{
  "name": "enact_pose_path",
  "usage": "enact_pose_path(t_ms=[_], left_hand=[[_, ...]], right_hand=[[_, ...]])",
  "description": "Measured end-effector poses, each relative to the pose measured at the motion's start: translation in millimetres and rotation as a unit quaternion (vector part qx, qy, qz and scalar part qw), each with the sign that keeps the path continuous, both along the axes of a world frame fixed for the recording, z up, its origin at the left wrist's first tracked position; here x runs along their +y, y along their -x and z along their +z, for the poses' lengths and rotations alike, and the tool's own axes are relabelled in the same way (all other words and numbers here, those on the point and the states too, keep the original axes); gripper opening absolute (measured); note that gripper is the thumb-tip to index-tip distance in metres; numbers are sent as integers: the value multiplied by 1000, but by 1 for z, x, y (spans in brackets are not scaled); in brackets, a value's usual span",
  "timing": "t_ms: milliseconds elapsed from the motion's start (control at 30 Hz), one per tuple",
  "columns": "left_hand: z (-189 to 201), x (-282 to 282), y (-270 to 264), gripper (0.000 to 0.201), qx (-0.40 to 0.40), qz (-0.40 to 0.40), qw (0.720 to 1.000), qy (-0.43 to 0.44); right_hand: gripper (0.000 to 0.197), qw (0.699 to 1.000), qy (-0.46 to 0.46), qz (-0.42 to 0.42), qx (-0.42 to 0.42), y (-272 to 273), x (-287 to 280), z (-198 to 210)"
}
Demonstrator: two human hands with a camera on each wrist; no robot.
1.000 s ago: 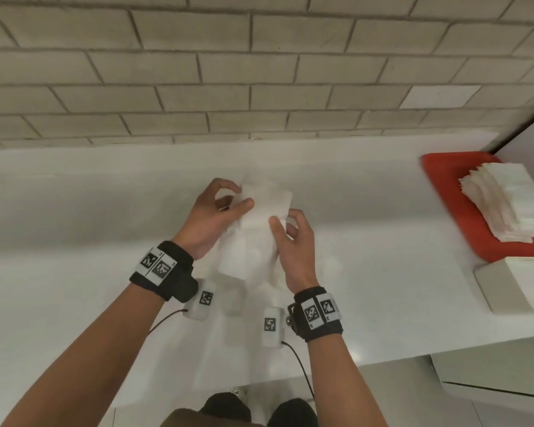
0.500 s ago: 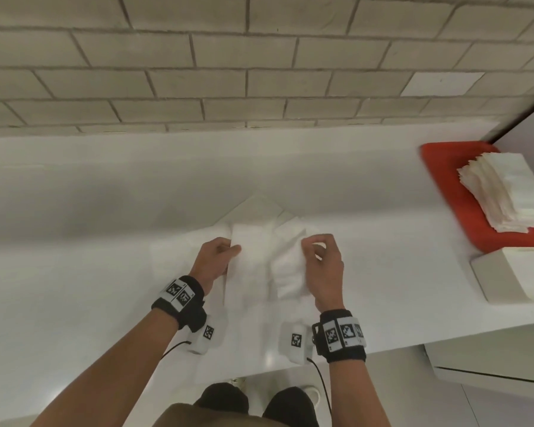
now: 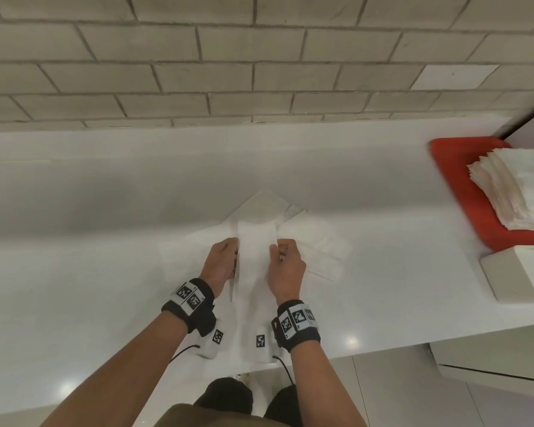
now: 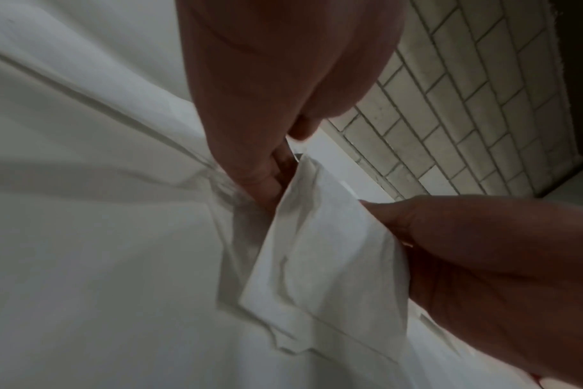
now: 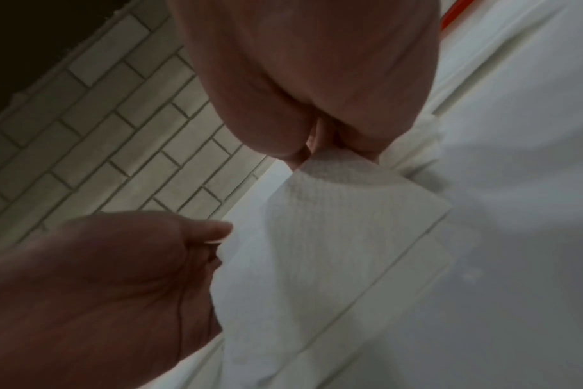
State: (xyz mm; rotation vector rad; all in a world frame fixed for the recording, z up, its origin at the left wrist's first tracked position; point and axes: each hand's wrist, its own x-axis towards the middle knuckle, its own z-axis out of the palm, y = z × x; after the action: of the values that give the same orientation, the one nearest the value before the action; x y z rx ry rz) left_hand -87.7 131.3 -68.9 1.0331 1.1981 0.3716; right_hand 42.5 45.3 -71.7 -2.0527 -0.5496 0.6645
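A white paper napkin (image 3: 255, 257), folded into a narrow upright strip, is held between both hands above the white counter (image 3: 90, 272). My left hand (image 3: 221, 261) pinches its left edge and my right hand (image 3: 285, 263) pinches its right edge. In the left wrist view the left fingers (image 4: 267, 179) pinch the napkin (image 4: 320, 250) at its top corner. The right wrist view shows the right fingertips (image 5: 316, 147) pinching the top of the napkin (image 5: 333, 237). Under the hands, other unfolded white napkins (image 3: 315, 241) lie spread flat on the counter.
A red tray (image 3: 457, 186) at the far right carries a stack of white napkins (image 3: 515, 189). A white box (image 3: 518, 272) sits in front of it. A tiled wall (image 3: 259, 57) backs the counter. The counter's near edge runs just behind my wrists.
Both hands have drawn back toward me with the napkin. It has gone from a loose wider sheet to a narrow strip, and the hands have come closer together.
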Motion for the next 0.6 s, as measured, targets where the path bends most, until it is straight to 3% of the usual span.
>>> enact_pose_path(t_ms=[33, 100, 200, 267, 333, 367, 433, 467, 533, 567, 600], left_hand=[[2, -1, -1, 49, 8, -1, 1000, -6], [7, -3, -2, 43, 20, -17, 997, -72], [22, -7, -3, 32, -13, -103, 978, -181], [38, -7, -3, 31, -65, -151, 963, -214], [48, 2, -2, 28, -72, -150, 956, -240], [48, 10, -1, 26, -63, -135, 957, -248], [35, 35, 5, 19, 22, -122, 945, -302], [28, 49, 12, 18, 121, -147, 918, -349], [12, 73, 25, 56, 331, -260, 827, -372], [7, 82, 30, 68, 376, -295, 805, -353], [6, 87, 34, 69, 390, -308, 801, -335]], right_hand=[[18, 1000, 2, 1, -8, 2, 0, 1], [19, 1000, -4, -8, -22, 5, 0, 5], [45, 999, -25, -24, -10, 4, -4, 15], [53, 992, -64, -26, 108, -1, -9, 28], [36, 965, -123, -18, 230, -8, -15, 35], [27, 957, -149, -19, 248, -13, -19, 37], [19, 950, -188, -40, 246, -23, -27, 40], [19, 953, -196, -45, 227, -28, -31, 41], [21, 964, -202, -32, 171, -39, -41, 46], [21, 968, -204, -15, 145, -45, -47, 51], [21, 971, -203, 7, 126, -51, -52, 56]])
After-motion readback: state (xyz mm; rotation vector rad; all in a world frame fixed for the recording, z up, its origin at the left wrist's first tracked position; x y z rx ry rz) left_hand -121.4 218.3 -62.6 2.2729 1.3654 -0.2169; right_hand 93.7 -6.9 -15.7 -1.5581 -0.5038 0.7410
